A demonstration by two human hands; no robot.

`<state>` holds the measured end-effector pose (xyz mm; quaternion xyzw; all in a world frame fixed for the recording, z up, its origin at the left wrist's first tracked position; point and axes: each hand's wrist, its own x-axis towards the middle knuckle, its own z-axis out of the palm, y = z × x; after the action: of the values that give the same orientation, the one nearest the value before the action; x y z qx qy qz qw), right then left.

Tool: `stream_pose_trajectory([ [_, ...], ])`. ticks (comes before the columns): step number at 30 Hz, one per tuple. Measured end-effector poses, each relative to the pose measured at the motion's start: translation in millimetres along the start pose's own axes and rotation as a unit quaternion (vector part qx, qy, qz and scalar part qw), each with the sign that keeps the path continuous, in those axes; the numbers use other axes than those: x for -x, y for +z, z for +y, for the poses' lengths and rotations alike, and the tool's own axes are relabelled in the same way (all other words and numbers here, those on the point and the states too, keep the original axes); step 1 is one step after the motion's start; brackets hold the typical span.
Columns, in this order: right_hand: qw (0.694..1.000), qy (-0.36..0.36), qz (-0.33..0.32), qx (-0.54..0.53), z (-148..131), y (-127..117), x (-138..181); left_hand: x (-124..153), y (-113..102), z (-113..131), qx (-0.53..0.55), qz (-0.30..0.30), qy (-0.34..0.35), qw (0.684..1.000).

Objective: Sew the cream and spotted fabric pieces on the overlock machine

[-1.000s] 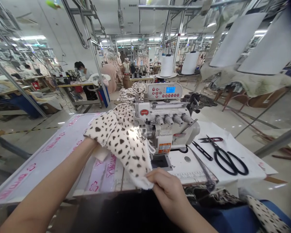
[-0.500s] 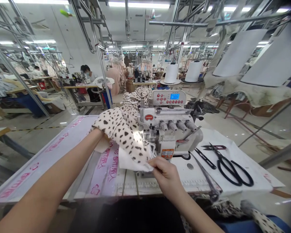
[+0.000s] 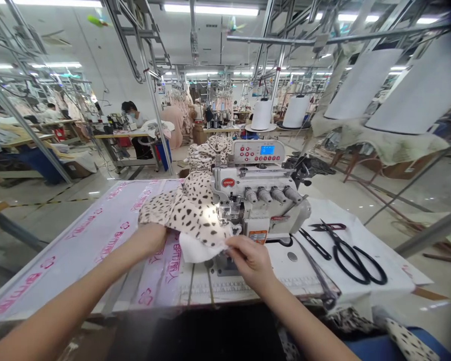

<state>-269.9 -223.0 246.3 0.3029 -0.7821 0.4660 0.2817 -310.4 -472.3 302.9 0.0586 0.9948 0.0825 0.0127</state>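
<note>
A cream fabric piece with black spots [image 3: 190, 213] lies on the sewing table [image 3: 97, 240], its edge at the presser foot of a white overlock machine [image 3: 259, 200]. My right hand [image 3: 248, 258] pinches the fabric's near corner just in front of the machine. My left hand [image 3: 152, 238] is tucked under the fabric's left side, its fingers hidden by the cloth.
Black scissors [image 3: 355, 255] and thread snips [image 3: 315, 243] lie on the table right of the machine. More spotted fabric [image 3: 206, 148] is piled behind it. Spotted cloth [image 3: 409, 341] hangs at the lower right. Another person sits at a distant bench [image 3: 130, 113].
Both hands have lowered the spotted fabric onto the table and pushed it forward. My right hand has carried the corner up to the machine's foot.
</note>
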Motion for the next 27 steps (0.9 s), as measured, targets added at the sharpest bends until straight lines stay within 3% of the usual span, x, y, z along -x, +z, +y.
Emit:
stream_pose_trajectory([
  [2, 0.999, -0.04, 0.013, 0.016, 2.5, 0.8, 1.6, 32.8, 5.2, 13.3, -0.007, 0.014, 0.048, 0.999],
  [3, 0.998, -0.057, 0.017, 0.02, 3.3, 1.2, 1.9, 47.0, 9.3, 23.0, 0.011, 0.077, 0.107, 0.991],
  [6, 0.996, -0.081, 0.023, 0.016, 2.9, 0.9, 1.1, 62.4, 24.4, 54.9, 0.068, 0.286, 0.282, 0.913],
  [8, 0.997, -0.073, 0.023, 0.003, 0.4, -0.9, -0.2, 48.8, 32.9, 69.0, 0.065, 0.337, 0.343, 0.874],
  [13, 0.999, -0.045, 0.016, -0.004, -5.5, -5.6, 1.6, 8.4, 36.8, 63.7, 0.023, 0.333, 0.449, 0.829],
  [18, 0.999, -0.038, -0.021, -0.007, 0.4, -4.3, 8.0, 12.0, 32.6, 52.5, -0.034, 0.308, 0.485, 0.818],
  [22, 0.999, -0.018, -0.047, 0.009, 8.2, -4.7, 2.2, 5.4, 32.7, 56.5, -0.054, 0.299, 0.478, 0.824],
  [27, 0.987, -0.014, -0.09, 0.131, 9.5, -8.2, -16.5, -13.5, 30.3, 59.4, -0.041, 0.231, 0.438, 0.868],
])
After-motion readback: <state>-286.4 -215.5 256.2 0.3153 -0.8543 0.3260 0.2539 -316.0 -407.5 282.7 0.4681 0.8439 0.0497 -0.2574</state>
